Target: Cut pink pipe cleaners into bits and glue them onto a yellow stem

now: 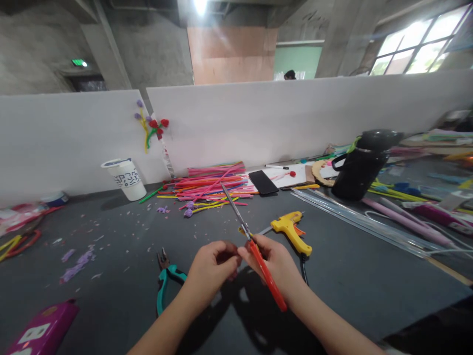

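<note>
Red-handled scissors [266, 276] are in my right hand [279, 264], their blades slanting up and to the left over the table. My left hand [212, 268] is beside it, fingers curled and thumb towards the fingertips; whatever they may pinch is hidden. Both hands' fingertips nearly meet above the dark table. Left of my left hand lie teal-handled pliers [161, 291], jaws pointing away. A yellow glue gun [291, 229] rests just beyond my right hand. Past the scissor tips spreads a pile of pink, orange and yellow pipe cleaners [212, 185].
A white patterned cup [127, 180] and a black jug [364, 167] stand near the white partition [258, 123]. A black phone [263, 182] lies between them. Purple scraps [77, 264] litter the left side, near a magenta power strip [44, 328]. Clear sticks [354, 219] lie at right.
</note>
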`<state>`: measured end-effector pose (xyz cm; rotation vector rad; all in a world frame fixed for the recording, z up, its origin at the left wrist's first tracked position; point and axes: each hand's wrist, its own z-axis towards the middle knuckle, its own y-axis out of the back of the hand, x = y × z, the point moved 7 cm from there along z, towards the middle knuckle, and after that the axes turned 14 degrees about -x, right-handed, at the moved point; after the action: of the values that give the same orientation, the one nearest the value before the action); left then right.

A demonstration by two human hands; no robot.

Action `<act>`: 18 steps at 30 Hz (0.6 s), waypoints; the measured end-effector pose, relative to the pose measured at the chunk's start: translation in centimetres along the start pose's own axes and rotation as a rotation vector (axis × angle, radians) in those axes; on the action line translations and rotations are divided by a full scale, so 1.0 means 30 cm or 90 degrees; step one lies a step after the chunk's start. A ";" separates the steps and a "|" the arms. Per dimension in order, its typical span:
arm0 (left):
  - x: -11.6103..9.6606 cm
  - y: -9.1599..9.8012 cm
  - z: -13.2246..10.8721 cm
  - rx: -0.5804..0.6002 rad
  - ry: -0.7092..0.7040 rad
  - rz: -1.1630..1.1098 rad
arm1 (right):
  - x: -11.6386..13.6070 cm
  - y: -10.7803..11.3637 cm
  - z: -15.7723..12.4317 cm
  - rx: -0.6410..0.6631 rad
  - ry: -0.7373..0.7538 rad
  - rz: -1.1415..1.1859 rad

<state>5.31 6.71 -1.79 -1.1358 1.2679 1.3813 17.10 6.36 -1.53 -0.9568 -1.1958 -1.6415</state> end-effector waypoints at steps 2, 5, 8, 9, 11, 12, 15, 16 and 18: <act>-0.002 0.031 0.015 -0.048 0.024 -0.061 | 0.009 0.019 -0.002 -0.016 0.057 -0.100; -0.028 0.079 0.031 -0.108 -0.002 -0.113 | 0.010 0.033 -0.011 -0.014 0.135 -0.294; -0.044 0.115 0.035 -0.155 -0.017 -0.147 | 0.000 0.032 -0.024 0.006 0.178 -0.411; -0.044 0.121 0.035 -0.164 -0.017 -0.159 | -0.003 0.031 -0.029 0.009 0.192 -0.440; -0.042 0.125 0.035 -0.167 -0.014 -0.185 | -0.008 0.028 -0.037 0.013 0.222 -0.485; -0.040 0.124 0.034 -0.166 -0.010 -0.199 | -0.010 0.026 -0.041 0.016 0.233 -0.499; -0.032 0.118 0.033 -0.158 0.005 -0.232 | -0.020 0.022 -0.051 0.030 0.248 -0.514; -0.031 0.116 0.033 -0.157 0.008 -0.241 | -0.021 0.022 -0.053 0.030 0.250 -0.515; -0.032 0.114 0.033 -0.152 0.010 -0.254 | -0.021 0.024 -0.054 0.026 0.254 -0.516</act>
<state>2.05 7.48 -0.28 -1.4744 0.8402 1.2411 17.83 4.79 -2.30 -0.0610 -1.4057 -2.2735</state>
